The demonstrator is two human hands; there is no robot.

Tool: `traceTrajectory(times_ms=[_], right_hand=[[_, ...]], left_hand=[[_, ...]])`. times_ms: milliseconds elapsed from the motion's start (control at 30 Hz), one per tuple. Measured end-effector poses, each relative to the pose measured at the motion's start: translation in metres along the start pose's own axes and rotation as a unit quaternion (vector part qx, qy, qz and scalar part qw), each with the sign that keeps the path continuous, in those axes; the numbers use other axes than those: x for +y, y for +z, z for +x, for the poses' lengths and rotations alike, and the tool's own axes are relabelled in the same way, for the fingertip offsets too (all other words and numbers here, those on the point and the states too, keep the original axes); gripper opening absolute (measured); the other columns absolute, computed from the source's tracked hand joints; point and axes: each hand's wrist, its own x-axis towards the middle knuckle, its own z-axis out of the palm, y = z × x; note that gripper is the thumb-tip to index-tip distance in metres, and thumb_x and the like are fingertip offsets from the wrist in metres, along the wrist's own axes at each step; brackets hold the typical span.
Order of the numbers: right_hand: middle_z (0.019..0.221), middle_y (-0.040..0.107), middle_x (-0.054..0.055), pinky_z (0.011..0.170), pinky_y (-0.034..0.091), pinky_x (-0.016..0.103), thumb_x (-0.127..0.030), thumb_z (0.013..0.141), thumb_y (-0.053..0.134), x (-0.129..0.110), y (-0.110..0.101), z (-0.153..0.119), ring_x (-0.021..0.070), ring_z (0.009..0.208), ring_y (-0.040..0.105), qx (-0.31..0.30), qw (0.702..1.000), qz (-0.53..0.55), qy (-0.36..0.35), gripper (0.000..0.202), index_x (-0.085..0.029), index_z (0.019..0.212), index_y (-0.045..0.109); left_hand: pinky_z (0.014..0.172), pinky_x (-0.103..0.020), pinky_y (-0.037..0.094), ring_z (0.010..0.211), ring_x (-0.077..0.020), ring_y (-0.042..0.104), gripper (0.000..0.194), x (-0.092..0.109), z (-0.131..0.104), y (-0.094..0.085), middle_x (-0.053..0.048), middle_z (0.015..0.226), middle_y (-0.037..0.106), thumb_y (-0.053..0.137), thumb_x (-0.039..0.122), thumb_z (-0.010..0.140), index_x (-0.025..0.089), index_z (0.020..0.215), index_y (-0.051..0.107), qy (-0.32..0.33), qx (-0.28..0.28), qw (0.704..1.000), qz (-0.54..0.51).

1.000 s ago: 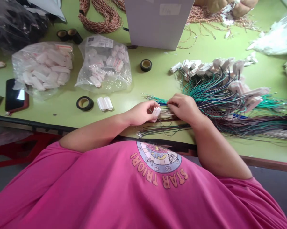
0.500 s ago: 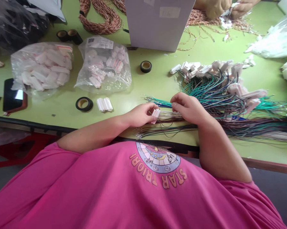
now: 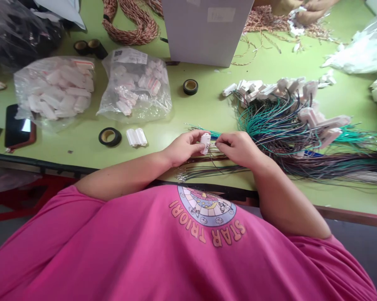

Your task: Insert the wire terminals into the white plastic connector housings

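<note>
My left hand [image 3: 185, 148] pinches a white plastic connector housing [image 3: 205, 143] by its left side, its face turned up toward me. A dark wire hangs from the housing. Just right of it, my right hand [image 3: 237, 148] is closed in a pinch, thumb and forefinger close to the housing; a thin wire seems to be at the fingertips, partly hidden. Beneath both hands lie bundles of loose wires with bare metal ends, the dark bundle [image 3: 219, 170] nearest me. Beyond the right hand spreads a pile of teal and dark wires [image 3: 270, 119] with white connectors [image 3: 257, 90] on their ends.
Two white housings [image 3: 137, 137] lie beside a black tape roll [image 3: 110, 137]. Another tape roll [image 3: 191, 87] sits farther back. Two clear bags of white parts [image 3: 55, 88] and a phone [image 3: 19, 127] are at left. A grey box [image 3: 203, 37] stands behind; a co-worker's hands [image 3: 314, 10] work beyond.
My left hand has tilted the housing so its face shows. My right hand has moved left, closer to the housing, its fingertips now near it.
</note>
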Motion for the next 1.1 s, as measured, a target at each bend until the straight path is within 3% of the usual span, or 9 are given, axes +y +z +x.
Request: traceTrajectory(times_ms=[233, 433, 567, 733, 867, 967, 1100], right_hand=[[0.068, 0.066, 0.007, 0.064, 0.034, 0.028, -0.021, 0.086, 0.046, -0.005, 0.002, -0.002, 0.0157, 0.065, 0.053, 0.01, 0.995, -0.102, -0.015, 0.026, -0.015, 0.075, 0.068], [0.078, 0.069, 0.011, 0.064, 0.033, 0.029, -0.021, 0.09, 0.042, -0.013, 0.014, -0.004, 0.0175, 0.068, 0.055, -0.011, 0.988, -0.151, -0.038, 0.028, -0.014, 0.08, 0.068], [0.077, 0.068, 0.009, 0.066, 0.036, 0.028, -0.018, 0.089, 0.046, -0.015, 0.021, -0.002, 0.0164, 0.069, 0.056, -0.015, 0.995, -0.091, -0.024, 0.024, -0.014, 0.078, 0.067], [0.07, 0.068, 0.003, 0.065, 0.039, 0.026, -0.024, 0.086, 0.055, 0.002, 0.011, 0.005, 0.0144, 0.065, 0.056, -0.004, 0.999, 0.033, 0.036, 0.02, -0.015, 0.078, 0.071], [0.093, 0.071, 0.012, 0.078, 0.042, 0.033, -0.024, 0.089, 0.052, 0.021, 0.01, 0.012, 0.0224, 0.084, 0.06, 0.099, 0.99, -0.087, 0.056, 0.026, -0.013, 0.096, 0.073], [0.093, 0.068, 0.015, 0.078, 0.041, 0.035, -0.02, 0.09, 0.047, 0.027, 0.016, 0.015, 0.0247, 0.085, 0.058, 0.055, 0.979, -0.184, 0.065, 0.027, -0.013, 0.091, 0.074], [0.087, 0.067, 0.013, 0.077, 0.039, 0.034, -0.019, 0.091, 0.045, 0.028, 0.022, 0.015, 0.0232, 0.081, 0.055, 0.034, 0.978, -0.197, 0.053, 0.027, -0.014, 0.084, 0.07]], left_hand=[[0.073, -0.025, 0.055, 0.081, -0.0103, 0.062, 0.034, 0.0, 0.001, 0.0, -0.002, 0.096, 0.066, 0.068, 0.008, 0.075, 0.015, 0.107, 0.061, 0.004, 0.02, 1.0, 0.001], [0.069, -0.026, 0.055, 0.072, -0.0096, 0.062, 0.033, -0.005, 0.004, 0.0, -0.001, 0.087, 0.065, 0.07, 0.007, 0.073, 0.013, 0.104, 0.06, 0.033, 0.027, 0.997, 0.06], [0.064, -0.025, 0.054, 0.064, -0.0083, 0.062, 0.028, -0.005, 0.004, 0.003, 0.002, 0.075, 0.063, 0.069, 0.005, 0.073, 0.012, 0.098, 0.059, 0.041, 0.018, 0.996, 0.082], [0.067, -0.027, 0.055, 0.063, -0.0097, 0.064, 0.028, -0.003, 0.001, 0.002, 0.003, 0.072, 0.063, 0.07, 0.006, 0.074, 0.014, 0.097, 0.055, 0.051, 0.012, 0.993, 0.103], [0.067, -0.026, 0.052, 0.061, -0.0085, 0.063, 0.027, -0.003, -0.003, -0.002, 0.003, 0.071, 0.063, 0.069, 0.01, 0.078, 0.014, 0.099, 0.054, 0.077, -0.015, 0.984, 0.163], [0.068, -0.026, 0.052, 0.062, -0.008, 0.062, 0.026, -0.004, -0.005, -0.004, 0.002, 0.073, 0.064, 0.067, 0.01, 0.08, 0.014, 0.103, 0.054, 0.075, -0.03, 0.976, 0.201], [0.069, -0.026, 0.052, 0.064, -0.0084, 0.063, 0.026, -0.005, -0.005, -0.005, 0.001, 0.077, 0.065, 0.066, 0.011, 0.081, 0.014, 0.104, 0.055, 0.067, -0.043, 0.976, 0.201]])
